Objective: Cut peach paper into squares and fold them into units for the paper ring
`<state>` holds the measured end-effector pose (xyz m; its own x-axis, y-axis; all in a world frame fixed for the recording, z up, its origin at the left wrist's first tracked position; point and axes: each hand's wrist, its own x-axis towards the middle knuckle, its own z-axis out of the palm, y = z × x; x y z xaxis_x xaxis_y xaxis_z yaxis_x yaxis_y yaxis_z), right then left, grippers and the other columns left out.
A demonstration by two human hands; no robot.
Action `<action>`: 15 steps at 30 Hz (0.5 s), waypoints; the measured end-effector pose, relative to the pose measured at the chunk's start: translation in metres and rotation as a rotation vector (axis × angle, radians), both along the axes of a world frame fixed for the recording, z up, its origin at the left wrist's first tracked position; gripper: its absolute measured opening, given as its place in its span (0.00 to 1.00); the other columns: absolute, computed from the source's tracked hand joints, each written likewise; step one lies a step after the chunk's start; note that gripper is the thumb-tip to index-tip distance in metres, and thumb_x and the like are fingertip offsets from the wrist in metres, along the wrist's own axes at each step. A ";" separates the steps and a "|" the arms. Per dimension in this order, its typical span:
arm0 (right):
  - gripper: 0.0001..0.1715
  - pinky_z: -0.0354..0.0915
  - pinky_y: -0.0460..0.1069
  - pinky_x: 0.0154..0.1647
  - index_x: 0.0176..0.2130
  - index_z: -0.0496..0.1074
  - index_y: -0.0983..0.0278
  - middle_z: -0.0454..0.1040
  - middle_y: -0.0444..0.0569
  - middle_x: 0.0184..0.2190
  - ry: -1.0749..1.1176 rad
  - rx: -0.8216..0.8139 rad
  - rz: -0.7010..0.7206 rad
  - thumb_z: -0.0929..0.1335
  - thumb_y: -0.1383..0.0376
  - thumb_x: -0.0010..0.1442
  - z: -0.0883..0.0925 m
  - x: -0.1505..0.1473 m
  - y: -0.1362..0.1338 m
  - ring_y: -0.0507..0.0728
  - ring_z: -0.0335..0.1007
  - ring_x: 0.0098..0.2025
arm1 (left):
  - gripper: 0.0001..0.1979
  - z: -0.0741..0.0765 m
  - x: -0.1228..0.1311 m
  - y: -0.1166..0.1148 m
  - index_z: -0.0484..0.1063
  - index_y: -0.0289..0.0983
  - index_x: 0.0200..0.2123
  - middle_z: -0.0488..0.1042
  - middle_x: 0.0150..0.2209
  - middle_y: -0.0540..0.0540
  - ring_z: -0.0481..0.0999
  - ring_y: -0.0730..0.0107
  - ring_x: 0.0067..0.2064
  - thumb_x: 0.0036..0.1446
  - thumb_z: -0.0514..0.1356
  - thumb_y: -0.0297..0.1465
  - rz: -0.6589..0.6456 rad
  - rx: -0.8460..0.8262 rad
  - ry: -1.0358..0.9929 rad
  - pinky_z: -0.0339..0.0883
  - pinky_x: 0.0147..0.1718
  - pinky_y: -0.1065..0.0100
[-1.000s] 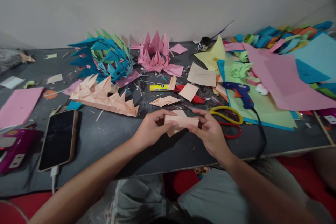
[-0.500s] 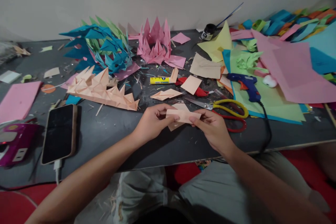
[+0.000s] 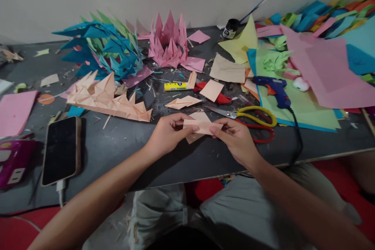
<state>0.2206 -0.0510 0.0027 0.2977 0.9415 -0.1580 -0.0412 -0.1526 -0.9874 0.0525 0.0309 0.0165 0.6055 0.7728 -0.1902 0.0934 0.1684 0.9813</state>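
Observation:
A folded peach paper (image 3: 202,126) is held level between my two hands above the dark table's front part. My left hand (image 3: 170,133) pinches its left end, and my right hand (image 3: 236,137) pinches the right end. Behind and below it lies another peach piece (image 3: 200,116), partly covered. Just beyond are a folded peach paper diamond (image 3: 183,102), a flat peach square (image 3: 211,90) and a yellow glue stick (image 3: 175,86). Scissors (image 3: 256,116) with yellow and red handles lie by my right hand. A peach row of folded points (image 3: 109,99) stands to the left.
Blue-green (image 3: 113,49) and pink (image 3: 170,45) spiked paper pieces stand at the back. A blue glue gun (image 3: 274,88) rests on coloured sheets at the right, its cord hanging over the edge. A phone (image 3: 61,150) and a purple device (image 3: 14,162) lie at the left.
The view has shifted slightly, so things on the left appear further left. Both hands keep their hold on the folded peach paper, which now looks flatter and straighter along its upper edge.

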 end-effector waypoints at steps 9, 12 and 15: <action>0.09 0.62 0.45 0.26 0.29 0.72 0.63 0.70 0.41 0.21 -0.008 0.001 0.013 0.72 0.61 0.45 0.000 0.003 -0.001 0.48 0.64 0.23 | 0.10 0.008 -0.004 0.007 0.74 0.33 0.30 0.74 0.23 0.50 0.70 0.76 0.24 0.45 0.64 0.33 -0.224 0.015 0.209 0.59 0.22 0.76; 0.09 0.62 0.45 0.26 0.28 0.73 0.63 0.70 0.41 0.21 -0.035 -0.001 0.047 0.72 0.61 0.45 0.001 0.003 -0.002 0.49 0.64 0.23 | 0.11 0.009 -0.007 0.009 0.75 0.32 0.29 0.71 0.20 0.52 0.66 0.78 0.21 0.46 0.63 0.35 -0.344 0.070 0.305 0.54 0.19 0.77; 0.08 0.62 0.45 0.26 0.27 0.73 0.63 0.70 0.42 0.22 -0.051 0.007 0.063 0.72 0.62 0.45 0.003 0.004 -0.003 0.49 0.64 0.23 | 0.11 0.011 -0.008 0.008 0.75 0.32 0.30 0.72 0.21 0.51 0.65 0.78 0.21 0.48 0.62 0.35 -0.361 0.123 0.337 0.55 0.19 0.77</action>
<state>0.2246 -0.0538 0.0057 0.2457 0.9595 -0.1377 0.0185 -0.1467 -0.9890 0.0445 0.0391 0.0271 0.7587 0.5549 -0.3413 0.4387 -0.0479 0.8974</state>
